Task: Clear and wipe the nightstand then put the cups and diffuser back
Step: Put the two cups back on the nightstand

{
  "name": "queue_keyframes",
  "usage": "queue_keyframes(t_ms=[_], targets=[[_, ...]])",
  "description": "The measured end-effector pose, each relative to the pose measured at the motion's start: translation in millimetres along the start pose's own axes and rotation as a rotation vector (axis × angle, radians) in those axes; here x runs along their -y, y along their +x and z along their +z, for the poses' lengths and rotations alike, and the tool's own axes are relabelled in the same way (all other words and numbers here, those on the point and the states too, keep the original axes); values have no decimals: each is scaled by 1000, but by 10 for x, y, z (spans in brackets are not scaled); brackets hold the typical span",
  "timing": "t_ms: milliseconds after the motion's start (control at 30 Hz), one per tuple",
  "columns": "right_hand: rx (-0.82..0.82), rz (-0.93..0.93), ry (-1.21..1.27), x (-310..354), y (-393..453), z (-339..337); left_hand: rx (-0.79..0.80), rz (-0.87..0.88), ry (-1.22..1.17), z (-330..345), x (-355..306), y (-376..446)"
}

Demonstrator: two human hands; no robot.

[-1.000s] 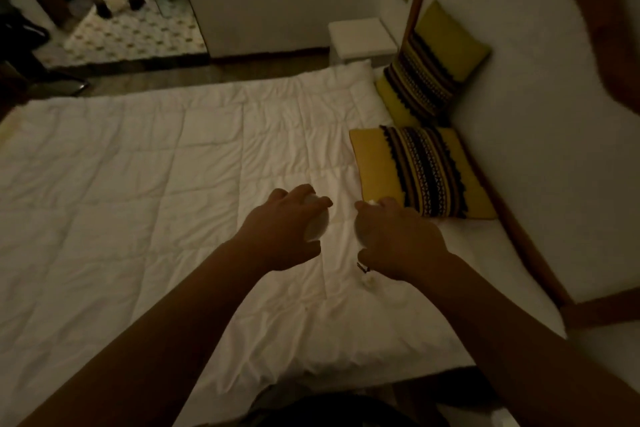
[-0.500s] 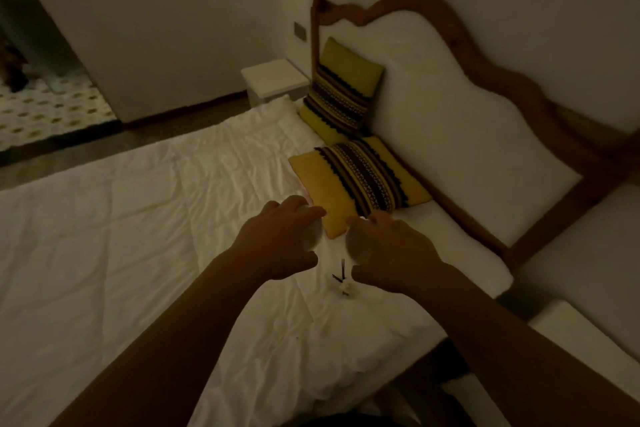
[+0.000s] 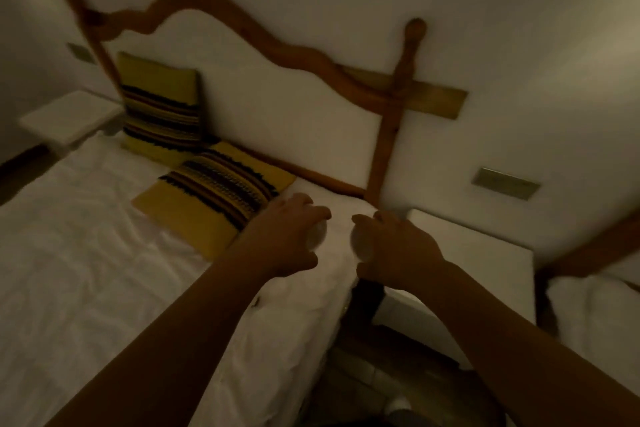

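Since half a second ago, both hands have been carried from mid-bed toward the white nightstand (image 3: pixel 485 246). A smooth, rounded white cup (image 3: pixel 317 234) is gripped by the left hand (image 3: pixel 287 239), another cup (image 3: pixel 358 246) by the right hand (image 3: pixel 398 246), beside the nightstand, above the quilted bed (image 3: pixel 104 270).

Headboard frame (image 3: pixel 304 55): wood, smooth, mid-brown, with a matt white panel. Duvet (image 3: pixel 86 253): white quilted cloth, creased. Two cushions, 10 o'clock (image 3: pixel 162 107) and centre (image 3: pixel 214 194): woven cloth, yellow with dark stripes. Nightstand (image 3: pixel 485 253), 3 o'clock: smooth matt white top. Cups (image 3: pixel 317 234): white, smooth.
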State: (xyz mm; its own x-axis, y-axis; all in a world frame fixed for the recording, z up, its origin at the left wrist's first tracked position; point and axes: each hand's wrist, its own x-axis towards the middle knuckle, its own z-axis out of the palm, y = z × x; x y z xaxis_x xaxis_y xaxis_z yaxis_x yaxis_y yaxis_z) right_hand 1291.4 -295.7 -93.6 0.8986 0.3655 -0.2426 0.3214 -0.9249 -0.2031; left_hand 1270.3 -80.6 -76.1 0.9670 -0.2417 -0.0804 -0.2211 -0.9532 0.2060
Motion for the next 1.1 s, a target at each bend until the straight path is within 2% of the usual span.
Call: queue_keyframes(t_ms=[233,567,800,1100], targets=[[-89,229,44,-1219,-223,-33,69,187,-4,294,-928,1000],[-99,371,82,-2623,-253,-45,162,252,-74,673,-2048,1976],[-77,436,107,-3109,6,80,218,273,-110,1034,-2213,2471],[-59,547,160,-3580,865,430,264,361,-44,1663,-2109,3481]])
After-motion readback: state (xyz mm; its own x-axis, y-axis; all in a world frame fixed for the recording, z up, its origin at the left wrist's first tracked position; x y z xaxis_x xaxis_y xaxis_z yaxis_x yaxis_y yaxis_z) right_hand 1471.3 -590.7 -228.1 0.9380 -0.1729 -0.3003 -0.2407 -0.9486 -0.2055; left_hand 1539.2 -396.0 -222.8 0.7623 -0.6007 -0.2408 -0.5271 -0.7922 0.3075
